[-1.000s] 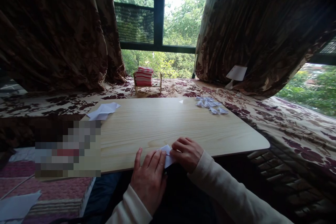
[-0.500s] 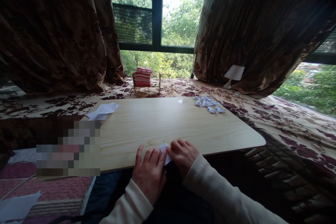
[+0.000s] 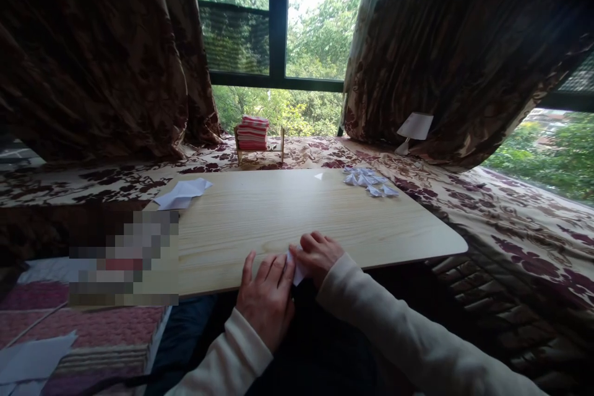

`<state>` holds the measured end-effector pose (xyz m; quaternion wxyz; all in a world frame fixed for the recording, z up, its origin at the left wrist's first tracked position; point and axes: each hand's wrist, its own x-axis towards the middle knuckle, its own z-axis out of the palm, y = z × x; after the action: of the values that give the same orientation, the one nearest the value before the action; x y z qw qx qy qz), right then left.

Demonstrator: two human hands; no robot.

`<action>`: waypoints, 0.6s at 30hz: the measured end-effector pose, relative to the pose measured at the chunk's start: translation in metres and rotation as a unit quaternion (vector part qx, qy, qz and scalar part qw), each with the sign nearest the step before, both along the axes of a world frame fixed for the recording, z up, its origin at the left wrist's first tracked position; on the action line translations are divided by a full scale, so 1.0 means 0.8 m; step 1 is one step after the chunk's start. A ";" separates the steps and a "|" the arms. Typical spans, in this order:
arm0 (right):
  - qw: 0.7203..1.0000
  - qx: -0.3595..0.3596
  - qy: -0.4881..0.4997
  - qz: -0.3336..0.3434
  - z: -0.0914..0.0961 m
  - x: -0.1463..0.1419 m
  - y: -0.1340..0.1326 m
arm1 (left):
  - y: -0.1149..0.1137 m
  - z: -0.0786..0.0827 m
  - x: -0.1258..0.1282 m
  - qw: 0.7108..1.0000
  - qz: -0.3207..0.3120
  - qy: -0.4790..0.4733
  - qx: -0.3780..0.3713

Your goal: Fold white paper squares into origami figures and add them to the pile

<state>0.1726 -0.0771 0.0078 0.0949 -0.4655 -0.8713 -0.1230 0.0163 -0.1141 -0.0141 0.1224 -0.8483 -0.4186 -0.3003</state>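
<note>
A small folded piece of white paper [image 3: 299, 271] lies at the near edge of the wooden board, mostly covered by my fingers. The fingers of my left hand [image 3: 266, 291] reach forward over the board edge, and the index finger presses on the paper's left side; its thumb is largely hidden. On the paper's upper right side, my right hand [image 3: 320, 257] bends its fingers down and pinches it against the board. Several small folded paper pieces [image 3: 369, 180] sit in a cluster at the board's far right. One small white paper triangle [image 3: 319, 176] lies left of them.
Loose white paper sheets [image 3: 183, 193] rest at the far left of the wooden board [image 3: 245, 223]. Beyond it stand a small rack with folded striped cloth [image 3: 253, 133] and a white lamp [image 3: 414, 127]. More paper [image 3: 37, 356] lies at lower left. A blurred patch covers the left corner.
My right hand has shifted slightly left and up along the paper, close against the left fingertips. My left hand stays nearly in place. The whole view has tilted slightly.
</note>
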 end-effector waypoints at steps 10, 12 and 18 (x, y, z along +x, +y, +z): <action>0.992 -0.049 0.086 0.076 0.012 0.039 0.024 | 0.002 0.003 0.001 1.000 -0.004 -0.023 -0.011; 0.996 -0.032 0.045 0.077 0.001 0.037 0.007 | 0.004 0.003 0.000 0.999 -0.013 -0.033 -0.004; 0.998 -0.023 0.058 0.028 -0.015 0.026 -0.012 | 0.013 0.013 -0.031 0.994 -0.043 -0.072 -0.068</action>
<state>0.1933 -0.0871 -0.0041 0.1382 -0.4497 -0.8794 -0.0728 -0.0084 -0.1037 -0.0035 0.0211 -0.8481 -0.4088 -0.3363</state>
